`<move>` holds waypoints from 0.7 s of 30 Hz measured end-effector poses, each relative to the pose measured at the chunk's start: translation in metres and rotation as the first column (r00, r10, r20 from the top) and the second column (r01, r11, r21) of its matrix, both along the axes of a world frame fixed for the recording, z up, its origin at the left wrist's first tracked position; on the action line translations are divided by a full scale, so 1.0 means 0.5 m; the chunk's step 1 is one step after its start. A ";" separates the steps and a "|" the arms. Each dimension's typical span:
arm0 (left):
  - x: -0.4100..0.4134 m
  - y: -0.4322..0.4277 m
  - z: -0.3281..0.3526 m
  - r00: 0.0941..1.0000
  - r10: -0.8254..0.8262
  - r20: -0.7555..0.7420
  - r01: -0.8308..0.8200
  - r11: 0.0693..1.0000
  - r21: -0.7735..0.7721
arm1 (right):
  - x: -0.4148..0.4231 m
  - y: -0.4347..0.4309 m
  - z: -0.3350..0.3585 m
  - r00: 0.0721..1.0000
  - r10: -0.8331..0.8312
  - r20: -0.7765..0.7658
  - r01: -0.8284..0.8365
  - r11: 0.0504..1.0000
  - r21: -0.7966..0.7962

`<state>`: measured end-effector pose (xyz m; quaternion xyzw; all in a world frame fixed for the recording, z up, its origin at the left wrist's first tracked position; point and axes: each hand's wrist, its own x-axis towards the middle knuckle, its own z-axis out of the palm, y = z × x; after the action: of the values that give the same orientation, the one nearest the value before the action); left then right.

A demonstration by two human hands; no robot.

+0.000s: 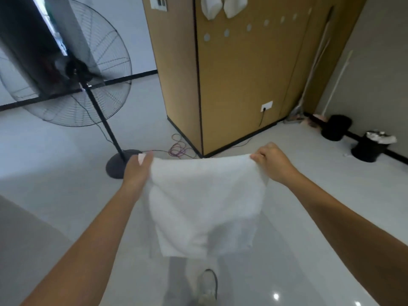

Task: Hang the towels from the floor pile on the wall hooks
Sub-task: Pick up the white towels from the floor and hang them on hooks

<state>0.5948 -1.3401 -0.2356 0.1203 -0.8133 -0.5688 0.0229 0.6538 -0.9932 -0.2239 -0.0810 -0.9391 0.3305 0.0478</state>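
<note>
A white towel (205, 202) hangs spread out in front of me. My left hand (138, 171) grips its top left corner and my right hand (272, 161) pinches its top right corner. Ahead stands a tan wooden wall (242, 85) with a row of small round hooks (248, 27). Two white towels (223, 6) hang at its top, cut off by the frame's edge. The floor pile is out of view.
A large black standing fan (72, 69) stands at the left, its base (120, 163) near my left hand. Purple cable (178, 149) lies by the wall's corner. Two black bins (371, 146) sit at the right, and mop handles (313, 69) lean in the corner. My shoe (207, 288) shows below.
</note>
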 end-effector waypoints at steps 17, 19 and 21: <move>-0.527 0.506 0.061 0.832 -0.555 -0.005 0.553 0.829 -0.078 | -0.354 0.319 0.081 0.951 -0.261 0.168 0.263 0.965 0.009; -0.579 0.558 0.061 0.832 -0.554 -0.032 0.549 0.830 -0.092 | -0.393 0.367 0.079 0.950 -0.274 0.150 0.280 0.960 -0.014; -0.627 0.613 0.070 0.807 -0.588 -0.056 0.582 0.807 -0.098 | -0.434 0.420 0.074 0.953 -0.284 0.106 0.290 0.956 -0.038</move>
<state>0.2813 -1.0333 -0.2006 -0.1611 -0.8302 -0.5211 -0.1148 0.4369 -0.7832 -0.1870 -0.2342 -0.9095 0.3402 0.0464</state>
